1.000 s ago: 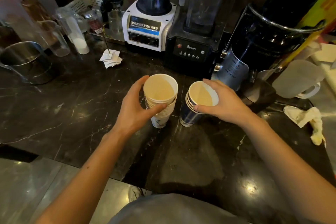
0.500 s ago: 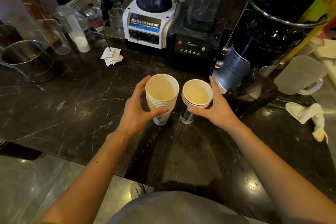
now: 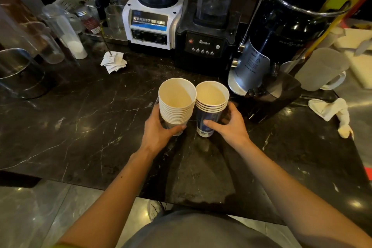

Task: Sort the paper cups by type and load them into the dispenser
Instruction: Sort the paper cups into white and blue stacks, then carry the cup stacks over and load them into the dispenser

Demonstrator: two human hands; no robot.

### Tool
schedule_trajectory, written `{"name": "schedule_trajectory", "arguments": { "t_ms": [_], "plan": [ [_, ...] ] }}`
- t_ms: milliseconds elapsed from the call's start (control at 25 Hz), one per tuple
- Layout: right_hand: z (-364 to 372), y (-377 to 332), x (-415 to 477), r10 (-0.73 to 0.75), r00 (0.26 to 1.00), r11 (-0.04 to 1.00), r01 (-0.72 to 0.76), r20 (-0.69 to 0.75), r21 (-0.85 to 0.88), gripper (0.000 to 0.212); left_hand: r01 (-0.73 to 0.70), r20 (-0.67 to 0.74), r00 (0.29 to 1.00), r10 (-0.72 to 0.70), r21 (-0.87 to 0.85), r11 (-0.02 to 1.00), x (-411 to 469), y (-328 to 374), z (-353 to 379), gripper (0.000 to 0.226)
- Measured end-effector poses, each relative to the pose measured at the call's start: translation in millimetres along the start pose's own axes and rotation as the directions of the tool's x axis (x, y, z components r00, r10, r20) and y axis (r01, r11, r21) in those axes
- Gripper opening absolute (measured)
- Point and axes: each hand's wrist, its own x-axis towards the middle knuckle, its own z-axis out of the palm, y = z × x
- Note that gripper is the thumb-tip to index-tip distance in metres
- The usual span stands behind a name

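Note:
Two stacks of paper cups stand side by side at the middle of the dark marble counter [image 3: 80,127], their rims touching. The left stack of white cups [image 3: 176,106] holds several nested cups; my left hand [image 3: 159,133] wraps its lower part. The right stack of blue-printed cups [image 3: 210,106] is shorter, and my right hand [image 3: 231,127] grips it near the base. Both stacks are upright with open mouths up. No cup dispenser is in view.
Behind the cups stand a white blender [image 3: 153,22], a black blender [image 3: 209,32] and a black grinder [image 3: 281,42]. A frosted jug [image 3: 322,68] and a crumpled cloth [image 3: 332,112] lie right. Clear tumblers [image 3: 64,32], a steel pot [image 3: 18,72] and paper slips [image 3: 113,61] sit left.
Both hands slid down from the rims to the lower parts of the stacks. The two stacks came together until their rims touch, and they appear lifted closer to the camera.

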Motion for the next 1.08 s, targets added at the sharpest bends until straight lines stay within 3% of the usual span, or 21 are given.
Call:
{"name": "schedule_trajectory", "arguments": {
  "t_ms": [240, 360, 440, 560, 600, 760, 800, 840, 880, 960, 1080],
  "plan": [
    [-18, -11, -67, 0.038, 0.952, 0.98, 0.023, -0.304, 0.196, 0.082, -0.07, 0.064, 0.995, 0.07, -0.005, 0.998, -5, 17, 5, 0.092],
    [-44, -8, -118, 0.038, 0.849, 0.957, 0.122, -0.527, 0.265, 0.073, -0.149, 0.215, 0.966, 0.144, 0.008, 0.989, -8, 38, 40, 0.091],
    [-57, -6, -142, 0.045, 0.794, 0.955, 0.143, -0.606, 0.258, 0.073, -0.184, 0.253, 0.951, 0.179, -0.004, 0.983, -17, 53, 58, 0.089],
    [-117, 15, -208, 0.039, 0.642, 0.97, 0.16, -0.766, 0.184, 0.073, -0.236, 0.428, 0.875, 0.227, -0.033, 0.971, -52, 85, 137, 0.091],
    [-120, 20, -211, 0.053, 0.637, 0.975, 0.134, -0.769, 0.178, 0.074, -0.227, 0.444, 0.868, 0.223, -0.044, 0.973, -56, 86, 141, 0.092],
    [-210, 66, -309, 0.075, 0.445, 0.971, 0.17, -0.893, 0.166, 0.074, -0.299, 0.628, 0.728, 0.274, -0.068, 0.952, -126, 131, 267, 0.094],
    [-209, 68, -308, 0.091, 0.45, 0.974, 0.147, -0.888, 0.175, 0.074, -0.282, 0.636, 0.722, 0.27, -0.085, 0.956, -127, 134, 265, 0.094],
    [-226, 83, -330, 0.09, 0.4, 0.974, 0.154, -0.912, 0.163, 0.074, -0.308, 0.673, 0.677, 0.298, -0.108, 0.945, -143, 144, 296, 0.094],
    [-250, 98, -359, 0.111, 0.297, 0.975, 0.15, -0.949, 0.161, 0.074, -0.352, 0.722, 0.606, 0.335, -0.135, 0.926, -163, 156, 339, 0.093],
    [-281, 125, -410, 0.157, 0.161, 0.973, 0.143, -0.974, 0.181, 0.073, -0.383, 0.799, 0.501, 0.332, -0.14, 0.913, -204, 171, 404, 0.091],
    [-308, 144, -453, 0.206, 0.029, 0.972, 0.108, -0.978, 0.208, 0.072, -0.371, 0.851, 0.37, 0.372, -0.232, 0.899, -243, 184, 457, 0.089]
  ]
}}
